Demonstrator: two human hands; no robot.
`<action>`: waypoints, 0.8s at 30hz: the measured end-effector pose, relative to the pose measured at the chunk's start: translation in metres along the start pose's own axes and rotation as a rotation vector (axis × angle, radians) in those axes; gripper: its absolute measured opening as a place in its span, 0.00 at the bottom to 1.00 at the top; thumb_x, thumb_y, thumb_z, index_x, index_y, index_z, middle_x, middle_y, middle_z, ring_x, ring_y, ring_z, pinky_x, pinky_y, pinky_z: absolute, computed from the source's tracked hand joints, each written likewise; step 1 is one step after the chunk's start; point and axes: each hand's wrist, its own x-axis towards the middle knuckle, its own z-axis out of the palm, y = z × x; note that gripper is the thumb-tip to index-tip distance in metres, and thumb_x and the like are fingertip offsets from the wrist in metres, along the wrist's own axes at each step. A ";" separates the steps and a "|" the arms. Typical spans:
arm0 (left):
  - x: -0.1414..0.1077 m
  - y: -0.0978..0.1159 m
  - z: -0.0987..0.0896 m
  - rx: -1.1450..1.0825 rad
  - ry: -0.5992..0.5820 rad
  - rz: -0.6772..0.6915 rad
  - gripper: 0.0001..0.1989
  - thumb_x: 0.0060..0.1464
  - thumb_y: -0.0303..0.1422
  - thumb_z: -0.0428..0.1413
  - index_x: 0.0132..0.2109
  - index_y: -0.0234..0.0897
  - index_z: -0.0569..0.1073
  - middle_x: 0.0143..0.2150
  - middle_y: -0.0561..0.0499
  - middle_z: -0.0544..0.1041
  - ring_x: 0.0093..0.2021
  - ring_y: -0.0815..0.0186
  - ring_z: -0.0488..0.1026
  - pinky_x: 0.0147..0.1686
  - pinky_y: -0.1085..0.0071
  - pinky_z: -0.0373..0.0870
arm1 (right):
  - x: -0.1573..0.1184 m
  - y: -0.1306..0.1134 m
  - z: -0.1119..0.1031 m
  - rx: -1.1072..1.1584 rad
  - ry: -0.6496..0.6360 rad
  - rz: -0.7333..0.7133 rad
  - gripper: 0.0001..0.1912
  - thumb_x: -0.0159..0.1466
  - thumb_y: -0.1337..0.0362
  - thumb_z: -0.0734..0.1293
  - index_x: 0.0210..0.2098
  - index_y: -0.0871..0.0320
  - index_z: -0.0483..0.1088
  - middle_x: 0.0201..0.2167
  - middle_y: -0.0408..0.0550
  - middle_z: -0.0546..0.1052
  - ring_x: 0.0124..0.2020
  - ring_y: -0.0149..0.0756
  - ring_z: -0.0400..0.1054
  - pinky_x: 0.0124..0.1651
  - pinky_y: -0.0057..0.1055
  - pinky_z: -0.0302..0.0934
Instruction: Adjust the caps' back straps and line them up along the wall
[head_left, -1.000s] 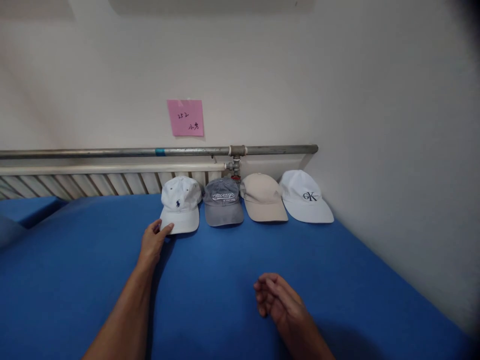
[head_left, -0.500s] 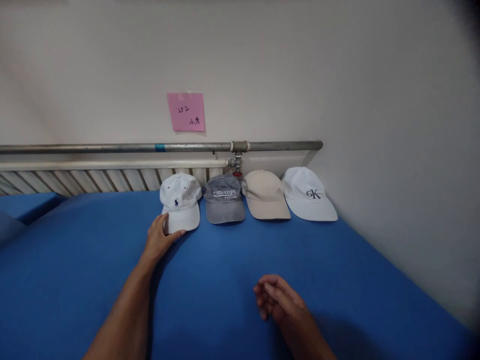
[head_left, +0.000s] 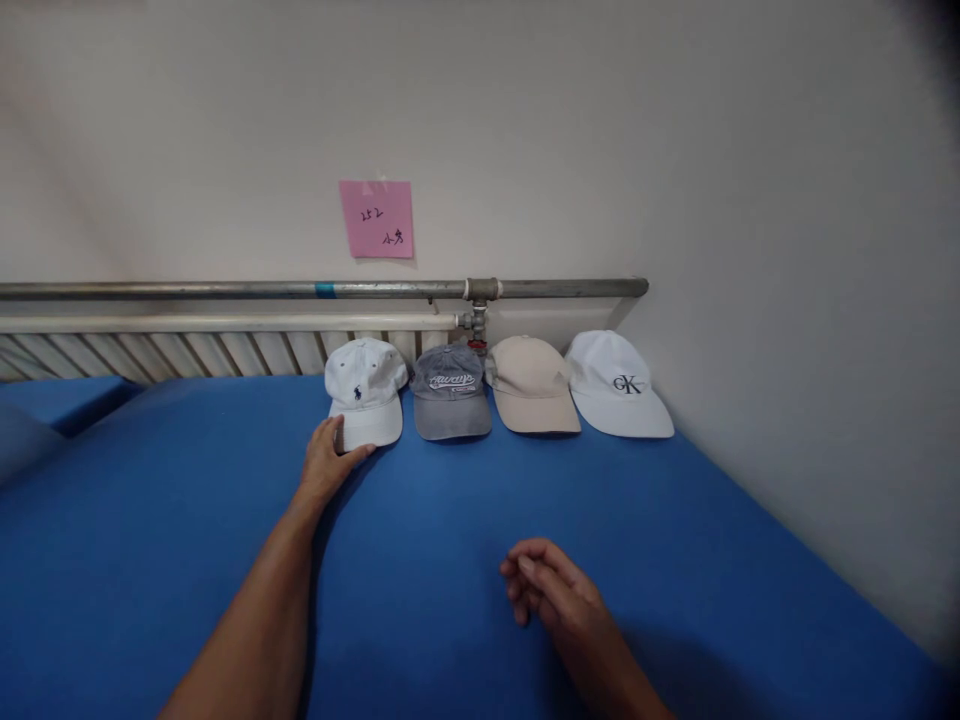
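Note:
My left hand (head_left: 330, 462) grips the brim of a white baseball cap (head_left: 367, 372) with a small dark horse-rider emblem. Its fingers are at the brim's left side and the thumb lies along the front edge. To the right of this cap sit a grey cap (head_left: 452, 385) with white lettering, a plain beige cap (head_left: 531, 380) and a second white cap (head_left: 619, 385) with dark letters. All the brims face me. My right hand (head_left: 551, 585) hovers in front of the caps, fingers loosely curled and a little apart, holding nothing.
The caps stand in a row on a blue surface (head_left: 420, 540) against the wall. Behind them run a metal pipe (head_left: 187, 291) with a red-handled valve (head_left: 477, 345) and a pale radiator (head_left: 217, 352). A pink note (head_left: 379, 220) is taped above.
My left hand has pushed the left white cap slightly back toward the wall, closer in line with the others. My right hand has barely shifted. The view has moved slightly.

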 end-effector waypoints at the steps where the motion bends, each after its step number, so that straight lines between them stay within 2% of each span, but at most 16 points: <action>1: -0.001 0.000 0.000 -0.009 0.008 -0.003 0.36 0.39 0.41 0.66 0.55 0.27 0.69 0.60 0.30 0.66 0.63 0.42 0.60 0.63 0.51 0.54 | 0.000 0.001 0.000 -0.024 -0.005 -0.015 0.13 0.61 0.52 0.67 0.33 0.57 0.71 0.30 0.46 0.73 0.28 0.32 0.65 0.30 0.30 0.58; 8: -0.016 0.005 -0.007 -0.110 0.139 -0.080 0.27 0.48 0.42 0.60 0.53 0.32 0.70 0.56 0.35 0.70 0.60 0.46 0.64 0.61 0.50 0.58 | 0.002 0.000 0.006 -0.203 -0.041 -0.097 0.15 0.62 0.51 0.64 0.31 0.57 0.69 0.26 0.43 0.71 0.22 0.29 0.63 0.28 0.29 0.56; 13: -0.040 0.011 -0.013 -0.214 0.198 -0.157 0.21 0.52 0.36 0.57 0.52 0.32 0.70 0.54 0.36 0.69 0.57 0.49 0.67 0.58 0.51 0.61 | -0.001 -0.005 0.015 -0.407 -0.055 -0.158 0.12 0.61 0.55 0.61 0.31 0.57 0.68 0.24 0.42 0.71 0.21 0.29 0.62 0.28 0.29 0.57; 16: -0.063 0.017 -0.018 -0.267 0.228 -0.213 0.18 0.53 0.31 0.55 0.51 0.33 0.70 0.53 0.37 0.70 0.56 0.51 0.68 0.58 0.51 0.62 | -0.008 -0.005 0.019 -0.570 -0.072 -0.221 0.12 0.61 0.55 0.60 0.32 0.55 0.69 0.24 0.44 0.72 0.24 0.33 0.65 0.31 0.31 0.59; 18: -0.081 0.020 -0.024 -0.294 0.240 -0.234 0.16 0.53 0.29 0.56 0.50 0.34 0.71 0.53 0.39 0.71 0.56 0.53 0.68 0.58 0.53 0.62 | -0.014 -0.005 0.023 -0.683 -0.090 -0.320 0.10 0.61 0.56 0.62 0.31 0.54 0.71 0.27 0.45 0.74 0.30 0.37 0.68 0.36 0.34 0.60; 20: -0.099 0.020 -0.032 -0.317 0.250 -0.245 0.16 0.53 0.27 0.57 0.50 0.33 0.71 0.53 0.39 0.71 0.55 0.55 0.68 0.58 0.55 0.63 | -0.020 -0.004 0.028 -0.750 -0.144 -0.428 0.08 0.60 0.57 0.63 0.31 0.52 0.72 0.30 0.47 0.76 0.33 0.40 0.69 0.40 0.37 0.61; 24: -0.129 0.011 -0.053 -0.365 0.291 -0.282 0.13 0.53 0.25 0.58 0.48 0.33 0.73 0.51 0.41 0.73 0.52 0.56 0.71 0.55 0.55 0.66 | -0.023 0.001 0.034 -0.883 -0.358 -0.567 0.06 0.59 0.60 0.66 0.30 0.51 0.74 0.30 0.50 0.77 0.34 0.46 0.70 0.42 0.43 0.61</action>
